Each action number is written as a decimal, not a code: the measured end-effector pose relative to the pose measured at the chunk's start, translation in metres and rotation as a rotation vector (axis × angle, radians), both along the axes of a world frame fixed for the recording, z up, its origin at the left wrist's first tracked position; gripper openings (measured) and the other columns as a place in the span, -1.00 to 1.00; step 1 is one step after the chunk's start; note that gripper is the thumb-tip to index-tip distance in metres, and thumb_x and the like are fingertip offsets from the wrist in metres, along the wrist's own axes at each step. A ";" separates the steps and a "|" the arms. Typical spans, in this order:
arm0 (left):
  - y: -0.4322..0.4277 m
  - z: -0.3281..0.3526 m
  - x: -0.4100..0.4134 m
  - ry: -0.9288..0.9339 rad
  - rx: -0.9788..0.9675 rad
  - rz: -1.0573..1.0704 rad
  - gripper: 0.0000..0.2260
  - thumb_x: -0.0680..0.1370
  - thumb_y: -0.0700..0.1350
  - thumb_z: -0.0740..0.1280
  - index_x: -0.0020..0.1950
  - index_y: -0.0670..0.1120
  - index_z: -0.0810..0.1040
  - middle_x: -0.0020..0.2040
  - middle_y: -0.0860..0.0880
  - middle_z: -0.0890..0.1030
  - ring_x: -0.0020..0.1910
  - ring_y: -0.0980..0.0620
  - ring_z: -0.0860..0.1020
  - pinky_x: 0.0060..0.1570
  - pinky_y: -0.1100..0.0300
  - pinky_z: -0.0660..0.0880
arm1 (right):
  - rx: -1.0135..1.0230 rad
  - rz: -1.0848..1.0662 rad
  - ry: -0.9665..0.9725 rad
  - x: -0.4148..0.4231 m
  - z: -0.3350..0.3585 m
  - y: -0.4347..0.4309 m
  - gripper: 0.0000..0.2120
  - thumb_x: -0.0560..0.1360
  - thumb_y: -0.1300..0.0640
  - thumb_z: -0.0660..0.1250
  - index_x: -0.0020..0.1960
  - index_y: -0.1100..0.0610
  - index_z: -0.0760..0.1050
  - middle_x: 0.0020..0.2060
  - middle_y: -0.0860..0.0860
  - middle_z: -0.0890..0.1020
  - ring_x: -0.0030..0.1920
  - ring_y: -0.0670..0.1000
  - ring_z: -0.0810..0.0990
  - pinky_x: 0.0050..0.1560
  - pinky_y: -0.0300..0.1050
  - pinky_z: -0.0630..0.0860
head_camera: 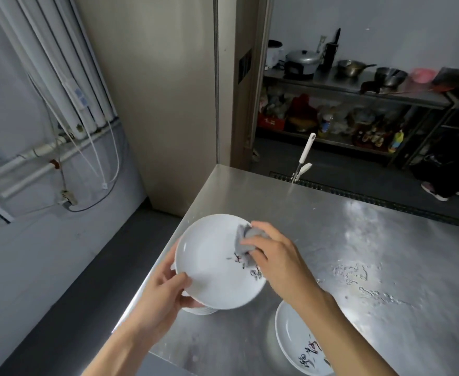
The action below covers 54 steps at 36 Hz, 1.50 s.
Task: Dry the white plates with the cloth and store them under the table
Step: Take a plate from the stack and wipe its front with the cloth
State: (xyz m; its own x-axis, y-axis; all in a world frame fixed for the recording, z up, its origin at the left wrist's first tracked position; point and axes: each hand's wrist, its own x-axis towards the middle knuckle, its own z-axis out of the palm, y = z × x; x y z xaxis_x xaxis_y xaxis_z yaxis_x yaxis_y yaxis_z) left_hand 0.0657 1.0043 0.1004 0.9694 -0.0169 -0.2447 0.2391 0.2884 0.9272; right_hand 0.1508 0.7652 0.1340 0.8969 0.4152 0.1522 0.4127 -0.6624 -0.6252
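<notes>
Drying step under way: left hand (166, 291) has a closed grip on the rim of a white plate (212, 264), tilted above the steel table (331, 253), while the right hand (274, 256) clutches the grey cloth (246, 241) against its face. Another plate (296, 340) waits nearby. Next, probably: finish wiping, then stow it below.

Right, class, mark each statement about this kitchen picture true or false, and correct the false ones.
1. The right hand presses a grey cloth onto the held plate. True.
2. The left hand rests flat on the steel table. False: it has a grip on the plate's rim.
3. A second plate with dark writing lies on the table near the right forearm. True.
4. The held plate is blue. False: it is white.
</notes>
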 end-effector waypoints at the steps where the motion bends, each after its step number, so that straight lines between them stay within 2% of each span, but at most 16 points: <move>1: 0.004 0.002 0.001 -0.009 0.002 0.014 -0.26 0.41 -0.32 0.28 0.49 0.27 0.49 0.33 -0.04 0.63 0.16 -0.11 0.68 -0.08 -0.18 0.67 | -0.029 0.019 0.009 -0.006 -0.004 -0.004 -0.71 0.58 0.27 0.32 0.15 -0.03 0.69 0.47 -0.06 0.43 0.31 0.00 0.53 0.26 -0.24 0.45; 4: 0.002 0.002 -0.002 -0.024 0.004 -0.005 -0.26 0.39 -0.27 0.34 0.50 0.29 0.47 0.32 -0.02 0.63 0.22 -0.15 0.66 -0.04 -0.26 0.67 | -0.027 -0.004 0.039 -0.009 -0.010 -0.008 -0.67 0.58 0.30 0.32 0.16 -0.05 0.70 0.52 -0.03 0.39 0.36 0.01 0.51 0.31 -0.30 0.40; 6: -0.008 -0.001 -0.006 -0.010 -0.004 -0.023 -0.27 0.42 -0.29 0.33 0.50 0.31 0.46 0.32 -0.02 0.63 0.22 -0.18 0.66 -0.03 -0.29 0.67 | 0.022 -0.093 0.044 -0.001 -0.009 -0.002 -0.68 0.58 0.30 0.34 0.16 -0.03 0.70 0.47 0.03 0.43 0.35 0.04 0.52 0.31 -0.21 0.46; 8: -0.014 -0.005 -0.010 0.020 -0.022 -0.034 -0.26 0.45 -0.32 0.29 0.49 0.34 0.45 0.33 0.00 0.62 0.23 -0.15 0.66 -0.01 -0.28 0.67 | 0.113 -0.159 0.067 0.006 -0.008 0.005 -0.70 0.55 0.34 0.36 0.12 0.02 0.72 0.28 0.04 0.57 0.18 -0.03 0.60 0.19 -0.11 0.58; 11: -0.009 -0.008 -0.013 0.091 -0.027 -0.082 -0.23 0.43 -0.29 0.32 0.49 0.39 0.41 0.32 0.01 0.63 0.22 -0.12 0.67 0.01 -0.24 0.67 | 0.234 -0.149 0.137 0.010 -0.009 0.003 -0.69 0.49 0.40 0.38 0.01 0.04 0.73 0.00 0.00 0.65 -0.10 -0.10 0.63 -0.09 -0.27 0.58; 15: 0.012 -0.003 -0.005 0.148 0.028 -0.155 -0.31 0.41 -0.09 0.40 0.48 0.40 0.42 0.34 -0.03 0.63 0.24 -0.24 0.65 -0.01 -0.25 0.66 | 0.202 -0.018 0.210 0.014 -0.012 -0.012 -0.62 0.45 0.44 0.39 0.02 0.01 0.74 -0.07 -0.13 0.67 -0.05 -0.11 0.64 -0.01 -0.25 0.53; 21: 0.018 -0.003 0.000 0.228 0.091 -0.248 -0.46 0.41 -0.03 0.42 0.37 0.31 0.57 0.26 -0.09 0.68 0.17 -0.23 0.68 -0.08 -0.19 0.67 | 0.163 0.136 0.226 0.021 -0.006 -0.012 -0.64 0.46 0.40 0.41 -0.02 -0.05 0.74 -0.06 -0.18 0.66 -0.01 -0.10 0.64 0.06 -0.15 0.55; 24: 0.013 -0.010 -0.004 0.231 0.055 -0.222 -0.52 0.40 -0.09 0.46 0.31 0.17 0.64 0.21 -0.16 0.70 0.09 -0.21 0.70 -0.18 -0.10 0.67 | 0.056 0.185 0.131 0.019 0.000 -0.006 -0.66 0.52 0.32 0.35 0.07 -0.10 0.68 0.03 -0.20 0.59 0.03 -0.10 0.60 0.05 -0.12 0.55; 26: 0.014 -0.016 -0.003 0.209 0.009 -0.110 -0.57 0.40 -0.17 0.44 0.26 0.10 0.68 0.15 -0.19 0.70 -0.01 -0.18 0.71 -0.28 -0.04 0.64 | -0.082 0.145 -0.053 0.011 -0.002 -0.003 -0.69 0.57 0.17 0.29 0.20 -0.13 0.62 0.10 -0.15 0.57 0.08 -0.04 0.54 0.11 -0.09 0.50; 29: 0.020 -0.020 0.000 0.182 -0.084 0.052 -0.61 0.47 -0.28 0.38 0.22 0.05 0.70 0.13 -0.16 0.72 -0.02 -0.17 0.73 -0.22 -0.13 0.68 | -0.154 0.064 -0.209 -0.007 -0.017 -0.004 -0.71 0.60 0.00 0.21 0.25 -0.12 0.60 0.16 -0.12 0.55 0.13 0.02 0.49 0.14 -0.03 0.39; 33: 0.012 -0.020 -0.007 0.173 -0.064 0.052 -0.59 0.43 -0.25 0.38 0.21 0.10 0.69 0.14 -0.14 0.73 0.03 -0.18 0.73 -0.16 -0.18 0.68 | -0.094 -0.030 -0.104 -0.013 -0.030 0.003 -0.82 0.56 0.11 0.39 0.12 -0.08 0.64 0.23 0.00 0.42 0.16 0.11 0.41 0.16 -0.06 0.40; 39: 0.003 -0.016 -0.011 0.187 -0.084 0.096 -0.60 0.37 -0.23 0.40 0.18 0.03 0.70 0.04 -0.16 0.74 -0.10 -0.15 0.72 -0.29 -0.07 0.66 | -0.125 0.088 -0.300 0.000 -0.012 0.018 -0.73 0.47 0.33 0.39 -0.01 -0.03 0.59 -0.05 -0.06 0.43 -0.07 0.04 0.37 -0.09 -0.06 0.45; 43: 0.006 -0.007 -0.011 0.130 -0.074 0.098 -0.57 0.51 -0.36 0.33 0.18 0.12 0.70 0.14 -0.14 0.73 0.03 -0.17 0.73 -0.14 -0.22 0.68 | -0.158 0.169 -0.177 -0.010 -0.021 0.006 -0.85 0.56 0.26 0.36 0.02 0.06 0.65 -0.05 -0.08 0.44 -0.04 0.00 0.40 -0.07 -0.06 0.50; 48: -0.012 -0.007 -0.020 0.170 -0.078 0.101 -0.56 0.47 -0.31 0.37 0.32 -0.03 0.61 0.15 -0.18 0.71 0.02 -0.22 0.69 0.08 -0.46 0.57 | 0.073 -0.091 -0.027 0.005 -0.021 0.014 -0.80 0.59 0.23 0.37 0.12 0.01 0.68 0.16 -0.05 0.40 0.11 -0.07 0.43 0.12 -0.27 0.38; 50: -0.014 -0.008 -0.019 0.184 -0.118 0.143 -0.59 0.57 -0.38 0.29 0.33 -0.03 0.59 0.11 -0.17 0.71 -0.01 -0.20 0.68 0.12 -0.40 0.52 | 0.211 -0.130 0.107 0.000 -0.023 0.015 -0.73 0.56 0.23 0.38 0.12 -0.10 0.68 0.02 -0.23 0.51 -0.04 -0.23 0.50 0.00 -0.39 0.38; 54: -0.018 -0.008 -0.020 0.215 -0.174 0.120 -0.55 0.46 -0.23 0.42 0.34 0.00 0.61 0.16 -0.16 0.72 0.04 -0.17 0.72 -0.09 -0.19 0.69 | 0.370 -0.178 0.279 -0.006 -0.029 0.006 -0.66 0.49 0.29 0.43 -0.01 -0.18 0.69 -0.17 -0.21 0.68 -0.16 -0.25 0.57 -0.15 -0.43 0.42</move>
State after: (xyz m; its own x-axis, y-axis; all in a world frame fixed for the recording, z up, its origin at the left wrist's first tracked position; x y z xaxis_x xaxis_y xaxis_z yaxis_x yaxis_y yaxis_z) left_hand 0.0454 0.9867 0.0927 0.8932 0.0346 -0.4483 0.3797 0.4761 0.7932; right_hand 0.1451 0.7711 0.1052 0.9765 0.2154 0.0044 0.0968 -0.4201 -0.9023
